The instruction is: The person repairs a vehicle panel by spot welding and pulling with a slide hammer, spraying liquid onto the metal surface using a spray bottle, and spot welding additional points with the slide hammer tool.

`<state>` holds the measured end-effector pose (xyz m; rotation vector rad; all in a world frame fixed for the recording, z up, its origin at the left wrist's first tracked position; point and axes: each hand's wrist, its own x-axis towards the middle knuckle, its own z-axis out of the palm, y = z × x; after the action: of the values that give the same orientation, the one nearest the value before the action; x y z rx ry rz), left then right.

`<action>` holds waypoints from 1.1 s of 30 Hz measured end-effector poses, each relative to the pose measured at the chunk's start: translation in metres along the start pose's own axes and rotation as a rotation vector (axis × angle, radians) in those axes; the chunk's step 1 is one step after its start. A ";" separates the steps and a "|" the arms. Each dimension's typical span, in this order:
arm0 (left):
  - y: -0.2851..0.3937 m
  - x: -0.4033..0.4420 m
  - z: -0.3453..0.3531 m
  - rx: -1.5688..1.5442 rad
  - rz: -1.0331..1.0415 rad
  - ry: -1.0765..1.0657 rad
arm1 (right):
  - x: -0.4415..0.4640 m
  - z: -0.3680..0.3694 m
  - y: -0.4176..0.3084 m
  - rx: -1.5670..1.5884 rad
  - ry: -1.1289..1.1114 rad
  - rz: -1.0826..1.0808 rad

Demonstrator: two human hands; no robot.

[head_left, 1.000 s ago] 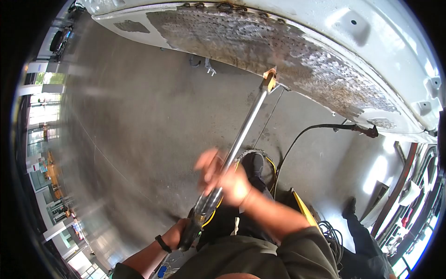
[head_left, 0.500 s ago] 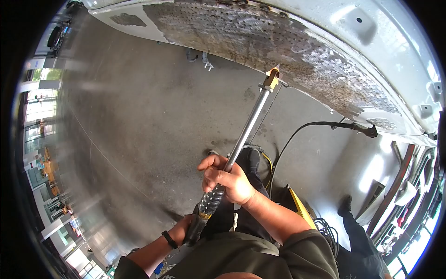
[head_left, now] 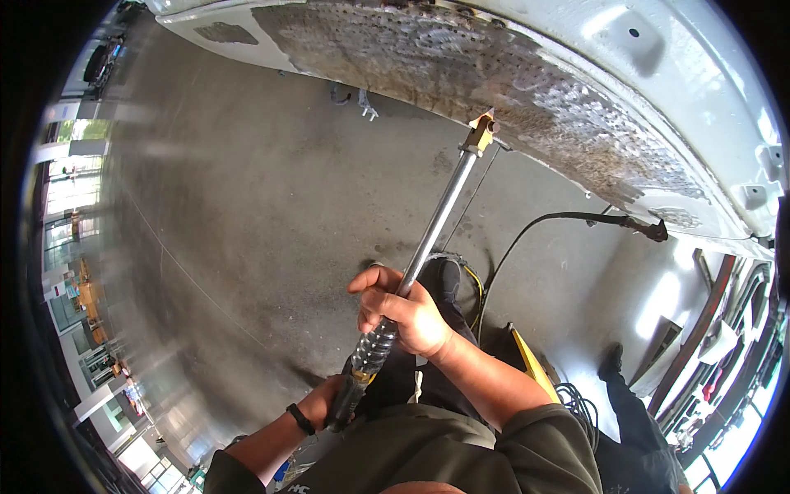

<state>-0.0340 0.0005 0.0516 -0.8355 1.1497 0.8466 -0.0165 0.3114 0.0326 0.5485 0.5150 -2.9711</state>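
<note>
A dent puller [head_left: 444, 206] with a steel rod, a brass-coloured tip and a ribbed black section runs up and to the right in front of me. My right hand [head_left: 403, 313] is closed round the rod, just above the ribbed part. Lower down, my left hand [head_left: 327, 401] is closed on the black rear grip, its fingers partly hidden. The pointed tip is at the lower edge of the body panel [head_left: 461, 62]; whether it touches, I cannot tell. Bare, scraped metal with many small marks covers much of this panel.
A black cable [head_left: 543, 221] with a clamp [head_left: 654, 230] at its end hangs from the panel's right side. A yellow-edged piece of equipment [head_left: 533, 362] and coiled cable [head_left: 580, 405] are to my right. Another person's leg [head_left: 629, 403] extends nearby. Panels lean at far right.
The dent puller's tip has moved slightly left and turned a little. Both hands keep their hold, with only a very small shift.
</note>
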 end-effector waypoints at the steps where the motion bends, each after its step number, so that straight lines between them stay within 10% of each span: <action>1: 0.000 -0.001 0.000 -0.005 -0.001 0.008 | 0.000 0.001 0.000 -0.013 0.020 -0.001; 15: -0.015 -0.022 0.003 0.083 0.006 0.003 | 0.055 -0.039 -0.139 0.130 -0.079 -0.242; 21: -0.021 -0.016 -0.012 -0.020 -0.001 -0.025 | -0.013 -0.003 0.036 0.100 -0.063 -0.141; 33: 0.009 -0.002 0.028 0.165 0.163 -0.020 | -0.012 0.002 0.002 -0.129 0.151 -0.012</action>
<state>-0.0312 0.0288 0.0579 -0.6026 1.2641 0.8775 -0.0062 0.3088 0.0382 0.7624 0.7194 -2.8947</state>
